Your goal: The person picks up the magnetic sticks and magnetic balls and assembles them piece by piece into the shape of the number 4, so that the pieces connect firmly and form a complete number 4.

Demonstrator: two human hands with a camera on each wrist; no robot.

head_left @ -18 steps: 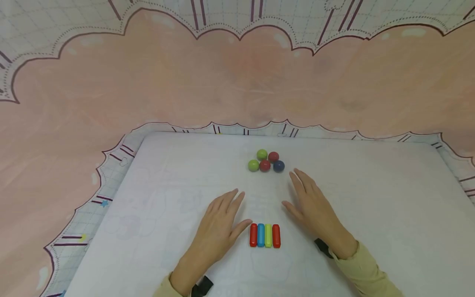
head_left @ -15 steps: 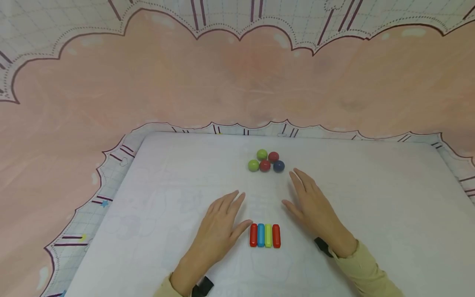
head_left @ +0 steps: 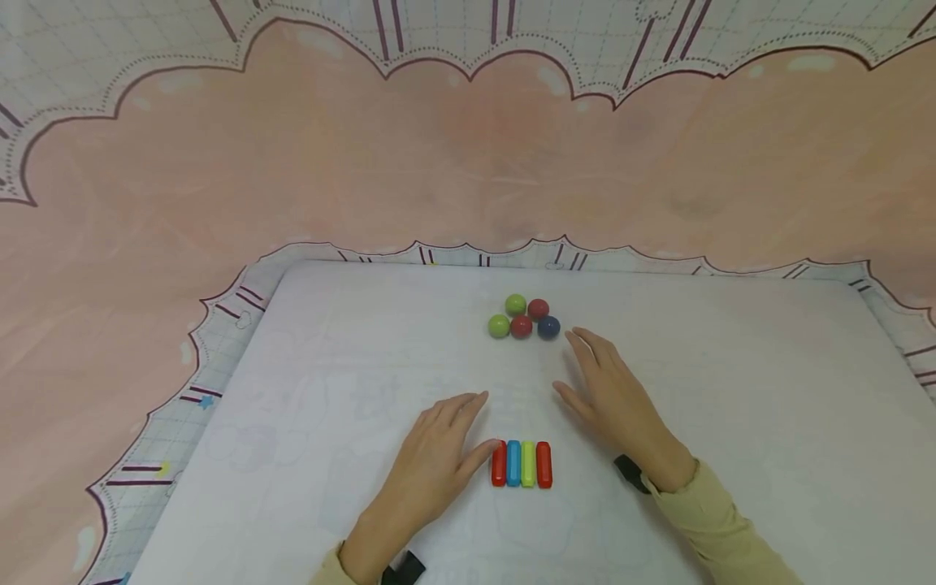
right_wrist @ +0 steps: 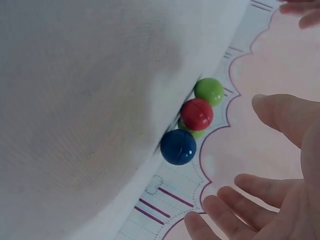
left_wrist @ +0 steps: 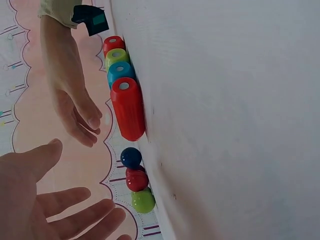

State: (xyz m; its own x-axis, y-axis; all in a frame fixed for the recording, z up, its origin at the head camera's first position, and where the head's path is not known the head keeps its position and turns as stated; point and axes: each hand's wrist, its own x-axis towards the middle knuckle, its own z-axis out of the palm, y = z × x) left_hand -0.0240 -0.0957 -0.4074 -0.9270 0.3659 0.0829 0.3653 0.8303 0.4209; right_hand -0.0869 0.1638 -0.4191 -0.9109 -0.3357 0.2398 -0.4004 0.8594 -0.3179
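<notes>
My left hand [head_left: 431, 459] hovers over the white table with its fingers extended and holds nothing. Its thumb tip overlaps the top of the leftmost red stick [head_left: 499, 467] in the head view. Beside that stick lie a blue stick [head_left: 514, 465], a yellow-green stick [head_left: 529, 465] and another red stick [head_left: 544, 465], lined up in a row. Silver discs show on their ends in the left wrist view. My right hand [head_left: 621, 406] is empty, fingers spread, its fingertips close to the dark blue ball [head_left: 548, 327]. Two red balls [head_left: 522, 327] and two green balls [head_left: 499, 327] cluster left of it.
The white tabletop [head_left: 366, 341] carries the sticks near the front and the balls farther back. A patterned cloth [head_left: 468, 162] with a scalloped border shows beyond its far edge. Black straps [head_left: 404, 569] sit at both wrists.
My left hand has shifted slightly right and its fingers have dipped, bringing the thumb over the red stick. My right hand has moved a little up and left, closer to the blue ball.
</notes>
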